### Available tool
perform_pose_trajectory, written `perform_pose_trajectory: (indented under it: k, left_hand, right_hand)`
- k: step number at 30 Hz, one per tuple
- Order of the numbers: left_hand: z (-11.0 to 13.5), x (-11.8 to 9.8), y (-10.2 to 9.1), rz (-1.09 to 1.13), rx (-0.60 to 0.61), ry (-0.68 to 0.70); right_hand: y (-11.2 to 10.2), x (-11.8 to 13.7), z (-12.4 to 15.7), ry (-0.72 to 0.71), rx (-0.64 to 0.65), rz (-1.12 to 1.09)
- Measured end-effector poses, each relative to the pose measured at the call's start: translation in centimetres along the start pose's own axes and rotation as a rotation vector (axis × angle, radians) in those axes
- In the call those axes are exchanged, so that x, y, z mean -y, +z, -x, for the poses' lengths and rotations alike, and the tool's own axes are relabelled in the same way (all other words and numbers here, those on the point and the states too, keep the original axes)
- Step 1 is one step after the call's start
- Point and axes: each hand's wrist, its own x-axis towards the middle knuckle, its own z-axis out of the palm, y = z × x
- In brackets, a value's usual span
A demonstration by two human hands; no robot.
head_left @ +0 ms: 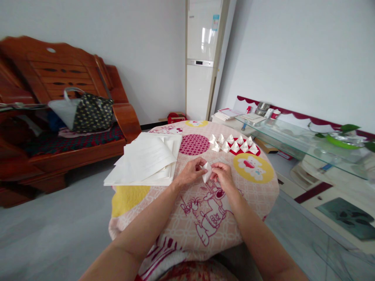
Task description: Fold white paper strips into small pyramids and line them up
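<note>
A small folded piece of white paper (pixel 206 173) is held up over the round table, pinched from both sides. My left hand (pixel 193 171) grips its left edge between thumb and fingers. On the other side, my right hand (pixel 222 174) has its fingertips closed on the right edge. Beyond the hands, several folded white paper shapes (pixel 235 146) with pointed tops stand in two rows. To the left lies a stack of white paper sheets (pixel 140 162), some printed, with the top ones turned askew.
A patterned cloth (pixel 172 222) covers the round table. At right stands a glass-topped cabinet (pixel 299 138) close to the table's edge. A wooden sofa (pixel 76 70) with bags (pixel 92 113) on it is at left. A tall white air conditioner (pixel 200 86) fills the corner.
</note>
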Motion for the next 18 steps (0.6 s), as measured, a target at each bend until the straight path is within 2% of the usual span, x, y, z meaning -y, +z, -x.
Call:
perform_pose_trajectory:
  k: [5, 10, 18]
  left_hand:
    - [0.1, -0.2, 0.3, 0.006, -0.006, 0.001]
    - [0.5, -0.6, 0.7, -0.067, -0.093, 0.038]
    - [0.7, -0.7, 1.2, -0.230, -0.041, 0.050]
  right_hand:
    - [-0.1, -0.1, 0.0, 0.009, -0.011, 0.019]
    - [-0.3, 0.1, -0.1, -0.024, -0.007, 0.064]
    - [-0.7, 0.0, -0.3, -0.086, 0.067, 0.124]
